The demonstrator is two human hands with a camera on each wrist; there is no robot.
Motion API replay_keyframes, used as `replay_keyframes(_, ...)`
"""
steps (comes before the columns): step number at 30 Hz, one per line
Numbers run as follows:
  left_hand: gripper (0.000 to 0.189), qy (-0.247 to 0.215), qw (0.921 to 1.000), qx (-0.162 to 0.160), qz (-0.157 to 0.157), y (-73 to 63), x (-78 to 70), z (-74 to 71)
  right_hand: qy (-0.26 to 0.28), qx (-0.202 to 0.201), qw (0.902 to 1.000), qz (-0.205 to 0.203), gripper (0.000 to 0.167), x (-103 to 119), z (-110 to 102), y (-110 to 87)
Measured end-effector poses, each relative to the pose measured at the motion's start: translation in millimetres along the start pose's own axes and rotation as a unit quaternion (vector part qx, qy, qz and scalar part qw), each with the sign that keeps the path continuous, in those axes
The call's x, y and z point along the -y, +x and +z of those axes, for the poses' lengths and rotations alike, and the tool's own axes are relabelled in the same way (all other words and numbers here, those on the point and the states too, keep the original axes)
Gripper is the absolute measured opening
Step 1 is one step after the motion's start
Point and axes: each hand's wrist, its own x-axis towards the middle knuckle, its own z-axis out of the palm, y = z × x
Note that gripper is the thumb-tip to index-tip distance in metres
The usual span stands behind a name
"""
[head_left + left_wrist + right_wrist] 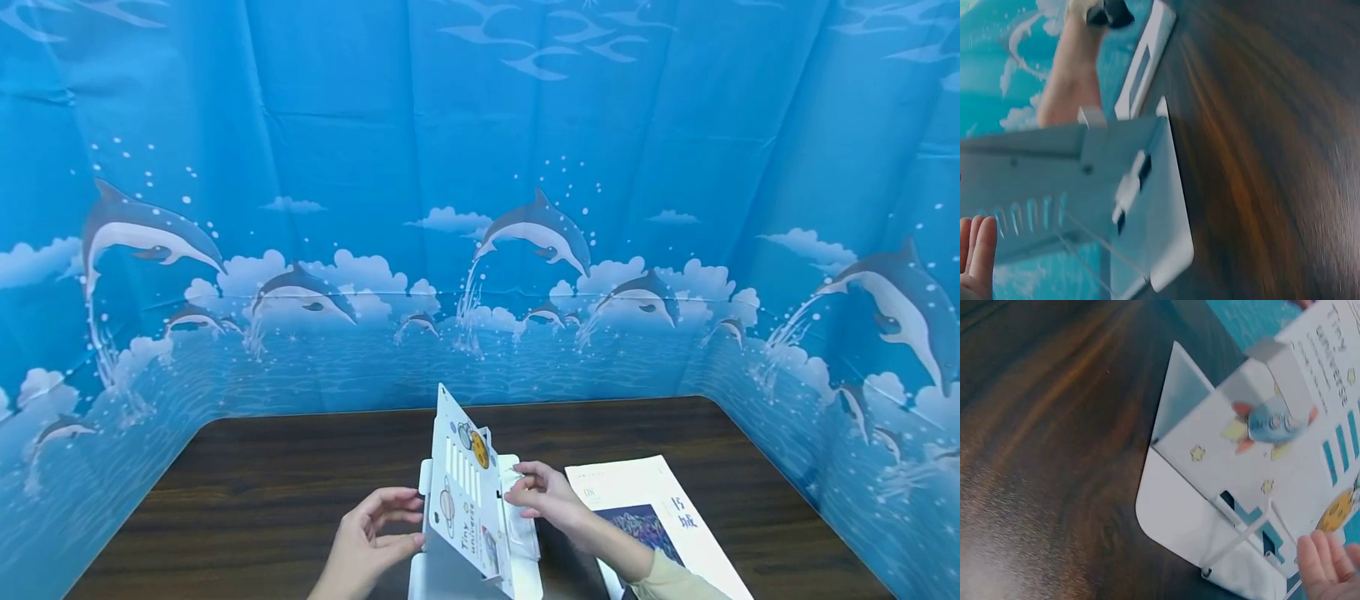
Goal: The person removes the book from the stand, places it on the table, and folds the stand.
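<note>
Nearest the camera, at the bottom middle of the head view, a white book stand (468, 492) rests on the dark table (247, 500), its printed panel tilted up from its base (1172, 509) and both hands close about it. A thin wire (1241, 539) shows by the hinge on the printed side, and more wire runs between panel and base on the plain side. The panel could drop if the wire is poorly seated and neither hand bears the weight; a finger left near the hinge might then get nipped. A hard push from one side could also slide the stand or tip the panel too far, perhaps towards the book (663, 504) lying to its right. The left hand (375, 537) is half open beside the plain side, thumb apart from its loosely bent fingers and nothing in its grasp; whether a fingertip meets the stand's edge is unclear. The right hand (551, 500), below a pale sleeve (675, 575), reaches to the printed side near the panel's hinged edge. Its fingers look nearly straight in the right wrist view, with no grip visible; I cannot tell whether they touch the wire.
</note>
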Motion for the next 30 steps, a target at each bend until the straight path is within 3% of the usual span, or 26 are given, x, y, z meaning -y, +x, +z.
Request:
replay_keyframes(4,0.043,0.025,0.9996,-0.013,0.0,6.9,12.2,-9.9,0.0,0.035,0.9971,-0.068,0.058,8.3,9.0,-7.7)
replay_keyframes(7,0.039,0.042,0.9989,-0.012,0.018,12.2,22.9,-16.7,0.001,0.058,0.9928,-0.105,0.056,15.2,17.2,-14.3)
replay_keyframes(11,0.04,0.066,0.9972,0.021,0.028,19.8,37.3,-27.6,-0.019,0.073,0.9872,-0.141,0.058,24.1,27.0,-20.9)
replay_keyframes(17,0.049,0.112,0.9892,0.095,-0.002,29.9,55.0,-41.9,-0.074,0.078,0.9759,-0.19,0.063,30.8,41.0,-28.4)
replay_keyframes(22,0.049,0.13,0.9824,0.135,0.001,34.7,64.7,-41.3,-0.097,0.086,0.9668,-0.22,0.065,30.8,48.5,-31.1)
replay_keyframes(30,0.041,0.142,0.9781,0.152,0.014,38.7,72.2,-33.3,-0.129,0.073,0.958,-0.245,0.067,29.9,52.4,-28.6)
